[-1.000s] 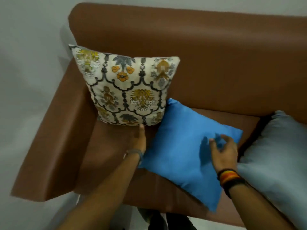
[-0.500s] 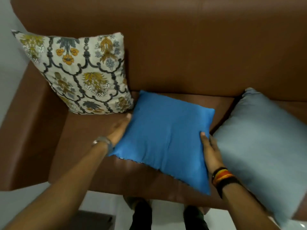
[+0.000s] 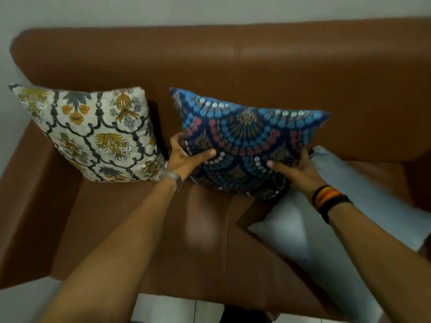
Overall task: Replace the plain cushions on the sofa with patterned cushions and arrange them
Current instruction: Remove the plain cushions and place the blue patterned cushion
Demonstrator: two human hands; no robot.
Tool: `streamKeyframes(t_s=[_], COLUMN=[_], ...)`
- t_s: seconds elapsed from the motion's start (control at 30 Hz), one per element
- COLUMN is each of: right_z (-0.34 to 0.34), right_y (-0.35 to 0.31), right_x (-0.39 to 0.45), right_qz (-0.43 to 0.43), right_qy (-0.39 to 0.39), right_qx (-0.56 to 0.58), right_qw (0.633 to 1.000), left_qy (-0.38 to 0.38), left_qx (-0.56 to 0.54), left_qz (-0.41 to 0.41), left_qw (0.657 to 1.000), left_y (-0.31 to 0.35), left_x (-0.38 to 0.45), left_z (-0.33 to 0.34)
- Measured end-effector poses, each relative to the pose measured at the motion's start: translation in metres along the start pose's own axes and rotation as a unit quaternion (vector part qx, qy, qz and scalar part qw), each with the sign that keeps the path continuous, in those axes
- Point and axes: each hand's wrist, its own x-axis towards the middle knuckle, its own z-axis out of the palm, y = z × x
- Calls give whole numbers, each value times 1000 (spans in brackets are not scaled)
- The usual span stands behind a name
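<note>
A dark blue patterned cushion [image 3: 247,138] with blue, pink and white dots leans upright against the brown sofa back [image 3: 233,64]. My left hand [image 3: 186,159] grips its lower left edge and my right hand [image 3: 296,167] grips its lower right edge. To its left a cream cushion [image 3: 91,134] with yellow and grey flowers stands against the sofa's left corner. A plain grey cushion [image 3: 310,227] lies flat on the seat at the right, partly under my right forearm.
The sofa's left armrest [image 3: 25,206] runs along the left side. The brown seat [image 3: 186,234] shows in front of the two patterned cushions. A pale tiled floor [image 3: 177,308] lies below the sofa's front edge.
The cushion that lay flat showing its plain blue side has been turned over and stood up against the sofa back, patterned face outward. Both hands have taken hold of its lower edges.
</note>
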Motion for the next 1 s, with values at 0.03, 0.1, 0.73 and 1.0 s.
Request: streamKeyframes(t_s=[0.03, 0.1, 0.73, 1.0], right_z=[6, 21, -115, -171], right_y=[-3, -14, 127, 215], right_x=[4, 13, -105, -110], right_qz=[4, -11, 63, 187], right_qy=[8, 13, 323, 286], right_qx=[-1, -14, -208, 71], right_qw=[1000, 1000, 921, 937], left_qy=[7, 25, -113, -197], left_qx=[-2, 17, -29, 182], left_qz=[-13, -16, -262, -48], left_qw=[1000, 999, 958, 962], left_y=[1, 0, -32, -59], left_x=[8, 15, -120, -57], left_z=[2, -2, 159, 293])
